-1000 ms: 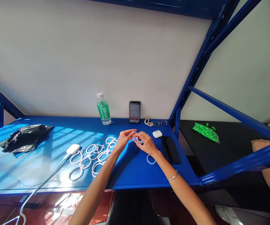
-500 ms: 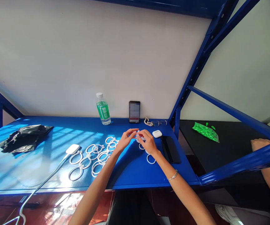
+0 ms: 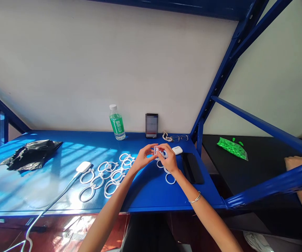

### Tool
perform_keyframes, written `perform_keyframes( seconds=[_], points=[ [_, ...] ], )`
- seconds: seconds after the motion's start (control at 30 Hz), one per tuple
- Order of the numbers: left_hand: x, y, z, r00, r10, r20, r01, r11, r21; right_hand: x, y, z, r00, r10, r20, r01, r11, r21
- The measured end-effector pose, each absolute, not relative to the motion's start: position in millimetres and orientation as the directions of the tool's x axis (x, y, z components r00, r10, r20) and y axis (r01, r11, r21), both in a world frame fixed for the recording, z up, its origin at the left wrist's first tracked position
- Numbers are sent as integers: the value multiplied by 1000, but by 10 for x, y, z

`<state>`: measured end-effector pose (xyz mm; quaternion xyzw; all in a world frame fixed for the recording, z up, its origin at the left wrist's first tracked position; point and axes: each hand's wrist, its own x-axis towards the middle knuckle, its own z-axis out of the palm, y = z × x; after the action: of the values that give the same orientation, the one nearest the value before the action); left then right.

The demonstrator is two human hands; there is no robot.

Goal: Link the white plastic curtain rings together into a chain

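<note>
Ring (image 3: 155,150) up off the blue table (image 3: 145,199)!

Sits pinched in the right hand (image 3: 168,159), probably for a closer view. Meets the left hand (image 3: 143,157) too, curved narrow around it, perhaps to steady; can't tell if gripping. Just beside the right hand, spot other rings (image 3: 170,183); farther left, more rings (image 3: 92,186), presumably spread for easy reach.

Strong sunlight comes in striped bands across the left of the desk (image 3: 161,200), turning its front corner to pale glare; the middle sits in softer shadow. The floor (image 3: 81,227) flares nearly white in patches, while the wall (image 3: 140,63) is evenly dim. Wide-angle stretching slants the blue frame (image 3: 221,78), and the top right corner blurs dark
</note>
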<state>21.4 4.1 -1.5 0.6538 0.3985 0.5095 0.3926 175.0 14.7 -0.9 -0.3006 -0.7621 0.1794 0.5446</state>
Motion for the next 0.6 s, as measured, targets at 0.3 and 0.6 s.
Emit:
perform_keyframes(
  seconds=[0.3, 0.6],
  points=[
    [188, 65, -64, 90, 914, 396, 254, -405, 878, 1750, 152, -4, -202, 647, 736, 268, 759, -594],
    [230, 25, -44, 48, 887, 460, 329, -449, 831, 1750, 130, 17, -160, 697, 699, 225, 715, -662]
  ],
)
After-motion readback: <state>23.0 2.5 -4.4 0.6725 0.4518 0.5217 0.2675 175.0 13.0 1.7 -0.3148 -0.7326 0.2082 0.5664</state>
